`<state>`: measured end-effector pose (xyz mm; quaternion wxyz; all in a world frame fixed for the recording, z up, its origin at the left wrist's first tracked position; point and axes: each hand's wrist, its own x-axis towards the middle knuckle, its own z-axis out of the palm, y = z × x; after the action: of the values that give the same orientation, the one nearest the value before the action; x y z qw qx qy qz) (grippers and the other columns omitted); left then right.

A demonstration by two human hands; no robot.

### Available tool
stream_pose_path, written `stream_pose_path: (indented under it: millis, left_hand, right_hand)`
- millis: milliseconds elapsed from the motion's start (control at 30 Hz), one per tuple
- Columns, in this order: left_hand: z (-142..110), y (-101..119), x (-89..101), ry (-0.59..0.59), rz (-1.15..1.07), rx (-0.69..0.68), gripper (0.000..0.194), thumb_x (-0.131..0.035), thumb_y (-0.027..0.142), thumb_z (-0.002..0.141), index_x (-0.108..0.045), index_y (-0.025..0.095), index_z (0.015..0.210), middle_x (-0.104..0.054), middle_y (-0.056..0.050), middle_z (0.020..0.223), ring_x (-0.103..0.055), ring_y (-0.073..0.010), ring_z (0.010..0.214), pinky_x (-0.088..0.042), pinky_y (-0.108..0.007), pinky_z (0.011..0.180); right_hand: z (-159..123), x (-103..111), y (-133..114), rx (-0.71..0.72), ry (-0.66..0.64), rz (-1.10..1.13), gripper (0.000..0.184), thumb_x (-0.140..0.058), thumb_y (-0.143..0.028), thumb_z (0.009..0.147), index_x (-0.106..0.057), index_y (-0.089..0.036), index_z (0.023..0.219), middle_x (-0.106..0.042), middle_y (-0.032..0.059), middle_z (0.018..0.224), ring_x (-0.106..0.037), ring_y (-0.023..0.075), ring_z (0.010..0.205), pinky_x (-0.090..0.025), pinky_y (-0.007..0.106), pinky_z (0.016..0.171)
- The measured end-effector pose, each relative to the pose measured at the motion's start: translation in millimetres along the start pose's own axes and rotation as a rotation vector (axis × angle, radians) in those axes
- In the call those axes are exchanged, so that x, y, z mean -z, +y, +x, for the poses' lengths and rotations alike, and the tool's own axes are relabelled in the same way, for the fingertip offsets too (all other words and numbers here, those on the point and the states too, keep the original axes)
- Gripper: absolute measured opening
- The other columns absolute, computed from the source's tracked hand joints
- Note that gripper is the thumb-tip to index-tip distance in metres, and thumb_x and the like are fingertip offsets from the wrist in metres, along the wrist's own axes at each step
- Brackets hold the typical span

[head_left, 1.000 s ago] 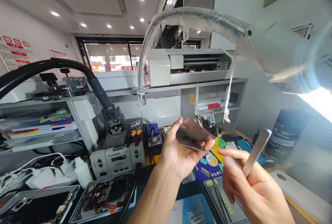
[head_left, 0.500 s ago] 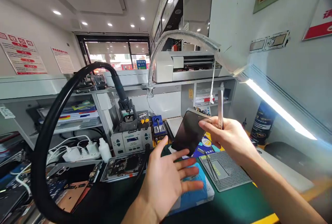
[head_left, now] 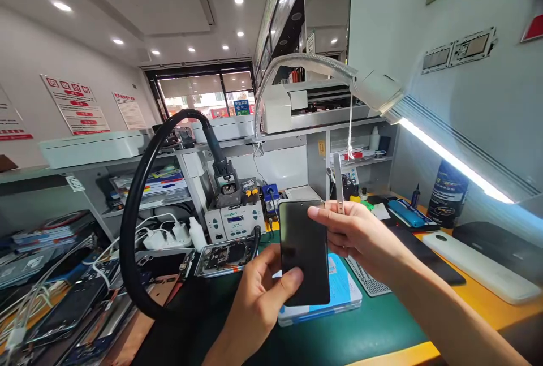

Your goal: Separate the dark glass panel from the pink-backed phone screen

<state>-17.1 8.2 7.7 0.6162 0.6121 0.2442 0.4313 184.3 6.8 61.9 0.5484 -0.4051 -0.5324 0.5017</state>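
A black smartphone (head_left: 304, 253) is upright in front of me with its dark, unlit screen facing me. My left hand (head_left: 265, 292) grips its lower left side, thumb on the glass and fingers behind. At the top right corner my right hand (head_left: 352, 230) pinches the phone with its thumb on the front. The same hand also holds a flat, narrow metal tool (head_left: 338, 182) that points upward; whether it is a pair of tweezers I cannot tell. Below the phone lies a blue and white box or pack (head_left: 345, 295) on the green mat (head_left: 382, 326).
A black flexible hose (head_left: 127, 241) arches on the left beside a rework station (head_left: 235, 222). Opened devices (head_left: 227, 255) and loose phone parts crowd the left. A lit lamp (head_left: 458, 159) hangs at the right. A white phone-shaped slab (head_left: 479, 267) lies below it.
My left hand has gone from spread fingers to gripping the phone. The phone has turned more upright and come lower and nearer. My view has swung slightly to the left.
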Motion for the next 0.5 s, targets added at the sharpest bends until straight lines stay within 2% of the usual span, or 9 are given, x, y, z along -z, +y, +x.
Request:
stream_pose_path:
  millis: [133,200,300,367,433,500]
  left_hand:
    - [-1.4,3.3,-6.8,-0.007,0.094,0.003,0.030,-0.071,0.046,0.093,-0.075,0.021,0.110,-0.072,-0.003,0.096,-0.061,-0.0173,0.093,-0.049,-0.026,0.084]
    - [-1.4,4.0,-7.4,0.012,0.107,0.011,0.033,-0.072,0.048,0.092,-0.077,0.020,0.109,-0.073,-0.003,0.093,-0.063,-0.0185,0.093,-0.050,-0.028,0.086]
    - [-4.0,-0.3,-3.6,0.003,0.114,-0.022,0.031,-0.072,0.046,0.092,-0.079,0.024,0.113,-0.078,-0.004,0.100,-0.068,-0.0229,0.101,-0.053,-0.032,0.092]
    - [-7.9,-8.5,2.5,-0.023,0.169,-0.075,0.025,-0.069,0.042,0.095,-0.081,0.028,0.111,-0.079,-0.004,0.105,-0.069,-0.0237,0.103,-0.053,-0.032,0.093]
    - [-12.4,-19.9,10.4,-0.026,0.236,-0.120,0.019,-0.067,0.035,0.097,-0.083,0.031,0.105,-0.079,-0.002,0.112,-0.069,-0.0228,0.104,-0.053,-0.030,0.091]
    - [-17.1,-31.2,17.7,-0.027,0.262,-0.184,0.018,-0.068,0.028,0.097,-0.084,0.035,0.102,-0.080,-0.001,0.115,-0.071,-0.0218,0.104,-0.053,-0.029,0.089]
  right_hand:
    - [-7.3,-0.7,-4.3,0.043,0.031,-0.013,0.060,-0.087,-0.054,0.084,-0.040,-0.023,0.062,-0.031,-0.0119,0.051,-0.030,0.0062,0.045,-0.027,0.021,0.044]
    - [-12.9,0.2,-4.4,0.051,0.019,-0.008,0.053,-0.086,-0.056,0.084,-0.051,-0.021,0.066,-0.033,-0.0106,0.052,-0.031,0.0072,0.046,-0.029,0.022,0.044]
    - [-29.5,3.8,-0.3,0.071,0.031,0.074,0.045,-0.072,-0.064,0.093,-0.071,-0.019,0.091,-0.030,-0.0094,0.060,-0.028,0.0099,0.051,-0.035,0.022,0.046]
    - [-48.0,6.9,6.3,0.084,0.070,0.143,0.047,-0.063,-0.066,0.098,-0.076,-0.021,0.105,-0.029,-0.0077,0.066,-0.029,0.0118,0.055,-0.037,0.023,0.048]
    - [-71.3,8.0,15.4,0.055,0.132,0.200,0.047,-0.067,-0.066,0.094,-0.079,-0.022,0.105,-0.032,-0.0059,0.066,-0.033,0.0127,0.056,-0.036,0.024,0.046]
    - [-95.0,4.7,23.9,-0.133,0.283,0.242,0.049,-0.074,-0.070,0.086,-0.081,-0.024,0.100,-0.037,-0.0040,0.066,-0.035,0.0119,0.057,-0.033,0.023,0.049]
